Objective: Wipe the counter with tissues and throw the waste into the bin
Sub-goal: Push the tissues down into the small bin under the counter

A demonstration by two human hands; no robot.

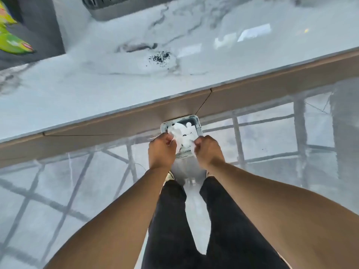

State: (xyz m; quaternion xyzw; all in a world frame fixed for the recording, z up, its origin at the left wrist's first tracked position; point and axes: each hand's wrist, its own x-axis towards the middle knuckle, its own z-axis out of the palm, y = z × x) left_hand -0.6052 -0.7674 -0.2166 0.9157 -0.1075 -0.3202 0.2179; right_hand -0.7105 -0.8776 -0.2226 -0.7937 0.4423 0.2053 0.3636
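Observation:
A white crumpled tissue (181, 137) is stretched between my two hands directly over the open bin (194, 119), a small grey square container on the floor against the counter's front. My left hand (161, 150) pinches the tissue's left end and my right hand (207, 150) grips its right end. More white tissue lies inside the bin beneath. On the marble counter (97, 90) above, a patch of dark crumbs (160, 56) sits near the middle.
A grey dish rack (116, 6) stands at the counter's back. Green snack packets (11, 41) lie at the far left on a dark surface. My legs in dark trousers stand on a glossy tiled floor (58, 191) just behind the bin.

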